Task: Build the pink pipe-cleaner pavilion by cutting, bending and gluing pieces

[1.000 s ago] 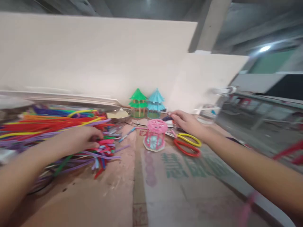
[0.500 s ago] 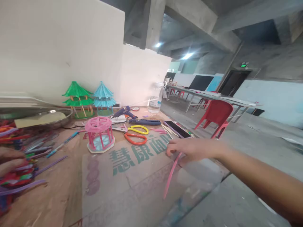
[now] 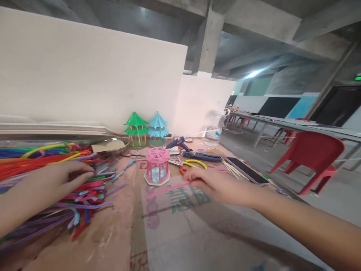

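Note:
My right hand (image 3: 214, 184) pinches a pink pipe cleaner (image 3: 169, 189), which points left over the printed cardboard sheet (image 3: 175, 233). Over a heap of coloured pipe cleaners (image 3: 93, 205) at the left is my left hand (image 3: 72, 177), its thumb and fingers curved with a gap between them and nothing visible in it. Between the hands stands a small pink pavilion frame (image 3: 158, 165), with posts and a ring-shaped top, on a pale eight-sided base. Scissors (image 3: 196, 163) with yellow and orange handles lie just beyond my right hand, which partly covers them.
Green (image 3: 135, 130) and blue model pavilions (image 3: 158, 128) stand by the white partition. A glue gun (image 3: 176, 143), blue pliers-like tool (image 3: 203, 156), wooden sticks (image 3: 234, 169) and phone (image 3: 246, 171) lie right of centre. A water jug (image 3: 213, 131) and metal bowl (image 3: 113, 145) stand farther back.
The view has swung left, showing more of the pipe cleaner heap and my left hand. The pink pipe cleaner has turned from hanging towards me to pointing left.

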A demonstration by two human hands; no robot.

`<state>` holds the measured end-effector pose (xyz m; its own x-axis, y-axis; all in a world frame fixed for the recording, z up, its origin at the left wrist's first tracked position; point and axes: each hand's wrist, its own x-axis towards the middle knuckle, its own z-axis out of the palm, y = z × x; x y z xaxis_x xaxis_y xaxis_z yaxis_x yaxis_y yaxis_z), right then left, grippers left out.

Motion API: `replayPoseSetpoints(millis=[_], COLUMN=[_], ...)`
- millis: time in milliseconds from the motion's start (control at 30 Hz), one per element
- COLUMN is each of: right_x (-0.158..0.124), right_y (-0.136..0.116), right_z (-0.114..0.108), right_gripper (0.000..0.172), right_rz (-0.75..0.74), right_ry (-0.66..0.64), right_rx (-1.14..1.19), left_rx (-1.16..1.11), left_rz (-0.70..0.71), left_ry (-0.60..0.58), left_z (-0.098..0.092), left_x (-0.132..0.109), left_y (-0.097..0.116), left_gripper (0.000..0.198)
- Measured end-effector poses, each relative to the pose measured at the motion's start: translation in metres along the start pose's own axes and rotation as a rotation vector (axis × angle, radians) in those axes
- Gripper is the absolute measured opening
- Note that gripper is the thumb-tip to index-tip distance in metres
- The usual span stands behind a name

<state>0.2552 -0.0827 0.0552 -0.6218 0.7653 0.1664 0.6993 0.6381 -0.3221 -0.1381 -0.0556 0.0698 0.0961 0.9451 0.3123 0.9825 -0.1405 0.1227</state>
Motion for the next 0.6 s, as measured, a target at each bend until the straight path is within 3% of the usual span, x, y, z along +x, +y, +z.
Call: replayPoseSetpoints(millis=[67, 133, 300, 433, 567, 600], right_x=[0.014, 0.025, 0.047, 0.066, 0.074, 0.074], right_y=[-0.013, -0.016, 0.015, 0.048, 0.066, 0.068], right_z=[0.004, 0.002, -0.019, -0.024, -0.015, -0.014], right_gripper=[0.019, 0.018, 0.021, 0.02, 0.025, 0.024], right_rz=[-0.02, -0.042, 0.156, 0.206, 0.202, 0.195], right_ry=[-0.068, -0.08, -0.153, -0.307, -0.338, -0.343], right_rx=[-0.096, -0.187, -0.384, -0.432, -0.387, -0.373], left_rx=[0.028, 0.036, 0.075, 0.168, 0.161, 0.144], left_rz=[-0.011, 0.008, 0.015, 0.147, 0.219, 0.217], left_ry=[-0.118, -0.145, -0.106, -0.162, -0.282, -0.26], left_z=[-0.006, -0.009, -0.012, -0.02, -0.022, -0.019], left_x=[-0.005, -0.008, -0.002, 0.019, 0.057, 0.068], left_y=[0.015, 0.022, 0.035, 0.063, 0.087, 0.091], left_gripper=[0.048, 0.05, 0.048, 0.041, 0.03, 0.027])
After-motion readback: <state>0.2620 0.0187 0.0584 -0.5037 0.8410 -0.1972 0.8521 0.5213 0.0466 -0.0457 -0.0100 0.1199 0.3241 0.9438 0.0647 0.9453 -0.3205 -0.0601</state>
